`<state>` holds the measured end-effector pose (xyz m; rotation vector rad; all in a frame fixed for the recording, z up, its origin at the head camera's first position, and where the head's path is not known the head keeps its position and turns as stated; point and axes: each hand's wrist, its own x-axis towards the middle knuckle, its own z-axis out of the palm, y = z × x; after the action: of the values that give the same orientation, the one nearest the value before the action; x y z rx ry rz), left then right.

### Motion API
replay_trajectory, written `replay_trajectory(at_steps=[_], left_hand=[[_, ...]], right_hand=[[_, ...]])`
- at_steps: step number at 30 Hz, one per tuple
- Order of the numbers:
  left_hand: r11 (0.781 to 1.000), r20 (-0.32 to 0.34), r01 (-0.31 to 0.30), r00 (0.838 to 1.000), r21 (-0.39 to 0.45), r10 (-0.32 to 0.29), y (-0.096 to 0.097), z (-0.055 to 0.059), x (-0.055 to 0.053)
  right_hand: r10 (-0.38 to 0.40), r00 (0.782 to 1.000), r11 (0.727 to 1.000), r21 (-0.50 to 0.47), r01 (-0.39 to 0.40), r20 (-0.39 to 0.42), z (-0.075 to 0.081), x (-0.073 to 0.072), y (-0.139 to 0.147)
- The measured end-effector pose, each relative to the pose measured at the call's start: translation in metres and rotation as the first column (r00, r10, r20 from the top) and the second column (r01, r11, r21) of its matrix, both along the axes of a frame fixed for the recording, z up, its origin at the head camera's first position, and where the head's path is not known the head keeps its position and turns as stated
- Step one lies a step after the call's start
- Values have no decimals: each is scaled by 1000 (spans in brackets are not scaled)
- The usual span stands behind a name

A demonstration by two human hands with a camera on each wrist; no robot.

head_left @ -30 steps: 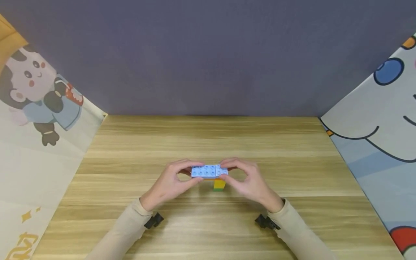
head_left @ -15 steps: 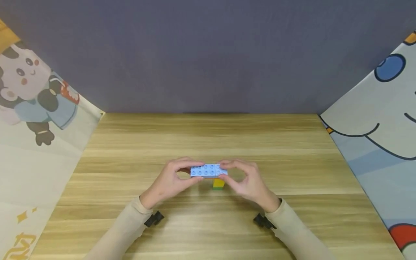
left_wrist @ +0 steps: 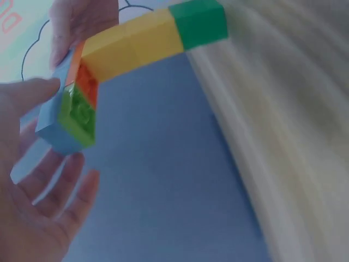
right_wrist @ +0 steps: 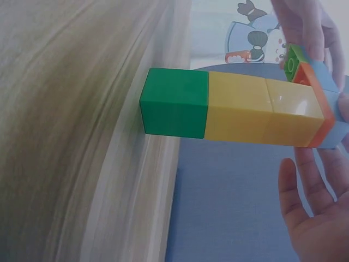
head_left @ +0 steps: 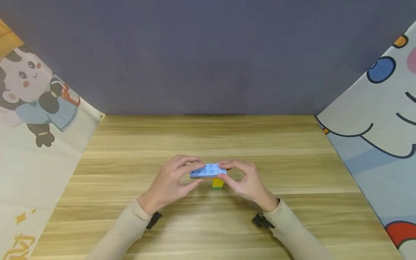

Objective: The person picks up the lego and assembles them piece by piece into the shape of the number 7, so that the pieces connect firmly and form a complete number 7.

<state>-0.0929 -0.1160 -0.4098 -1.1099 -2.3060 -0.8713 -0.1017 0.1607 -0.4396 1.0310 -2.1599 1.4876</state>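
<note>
A toy building-brick tower stands upright between both hands. From the bottom it has a green brick (right_wrist: 174, 103), two yellow bricks (right_wrist: 251, 106), and an orange piece (right_wrist: 322, 109) beside a light green piece (left_wrist: 79, 114). On top lie a long blue brick (head_left: 208, 170) and a short blue brick (head_left: 222, 170), end to end. My left hand (head_left: 169, 184) is loosely about the long brick, a fingertip over its studs and the thumb by its front edge. My right hand (head_left: 248, 182) pinches the short brick between thumb and fingers. Whether the green base touches the table is unclear.
The wood-grain table (head_left: 208, 224) spreads under both hands. A dark grey-blue panel (head_left: 208, 57) rises at its far edge. Cartoon-printed panels stand left (head_left: 35, 108) and right (head_left: 373, 151). A black device (head_left: 263, 221) sits at the right wrist.
My left hand has loosened from its pinch on the long blue brick; its fingers have shifted over the studs and the thumb lies lower. My right hand keeps its pinch.
</note>
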Motion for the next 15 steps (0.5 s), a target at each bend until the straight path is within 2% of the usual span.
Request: replay_trajectory(at_steps=[3,7,10,15], left_hand=[[999,-68,32,997,-14,-33,-5,4,-1],[998,-58,56,997,-34,-58,-12,8,-2],[996,-43,67,997,-54,-69,-16,6,-3],[996,-65,78,995,-46,-81,-16,3,-5]], right_hand=[[-9,1000,1000,-2,9,19,0,2,0],[-20,999,1000,-3,20,43,-1,4,0],[-21,999,1000,0,21,49,-2,5,0],[-22,998,1000,14,21,57,-1,5,2]])
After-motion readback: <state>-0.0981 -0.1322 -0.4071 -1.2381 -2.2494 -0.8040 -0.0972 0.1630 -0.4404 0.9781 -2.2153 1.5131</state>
